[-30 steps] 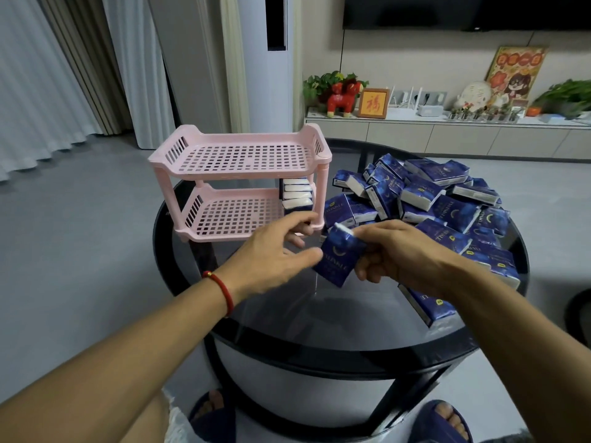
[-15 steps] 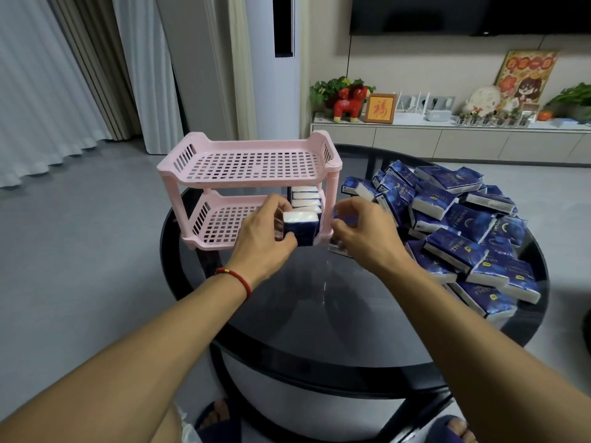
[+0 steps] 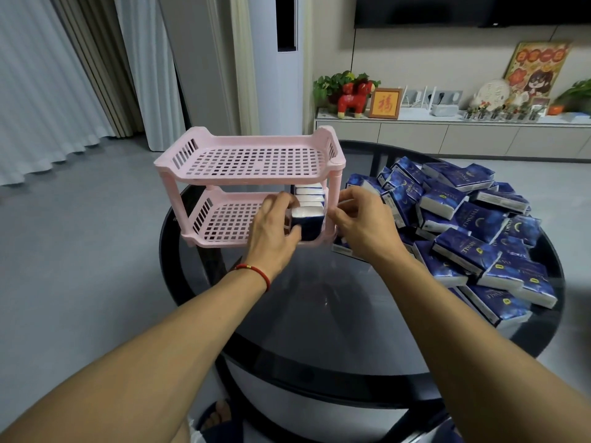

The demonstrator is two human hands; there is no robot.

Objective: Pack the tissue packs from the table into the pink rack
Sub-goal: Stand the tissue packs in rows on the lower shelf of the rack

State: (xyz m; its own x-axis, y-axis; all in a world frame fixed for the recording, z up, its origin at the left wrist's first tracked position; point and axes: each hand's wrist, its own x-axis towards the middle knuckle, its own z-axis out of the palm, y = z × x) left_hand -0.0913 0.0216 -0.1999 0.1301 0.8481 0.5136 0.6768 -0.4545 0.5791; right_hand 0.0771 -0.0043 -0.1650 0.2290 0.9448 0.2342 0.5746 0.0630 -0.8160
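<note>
The pink two-tier rack [image 3: 243,180] stands on the far left part of the round dark glass table [image 3: 319,302]. My left hand [image 3: 275,228] grips a blue tissue pack [image 3: 308,223] upright at the front right corner of the lower shelf. Behind it, several packs [image 3: 309,195] stand in a row on that shelf. My right hand [image 3: 361,225] hovers beside the rack's right front post with fingers loosely curled, and nothing shows in it. A large pile of blue tissue packs [image 3: 473,225] covers the table's right side.
The rack's top shelf holds nothing. Beyond the table stand a low white cabinet [image 3: 447,135] with ornaments, a tall white unit [image 3: 281,75] and curtains at the left. Grey floor surrounds the table. My slippered feet show below the near edge.
My left hand took the pack from my right hand and carried it forward into the lower shelf's front right corner. My right hand followed to the rack's right post.
</note>
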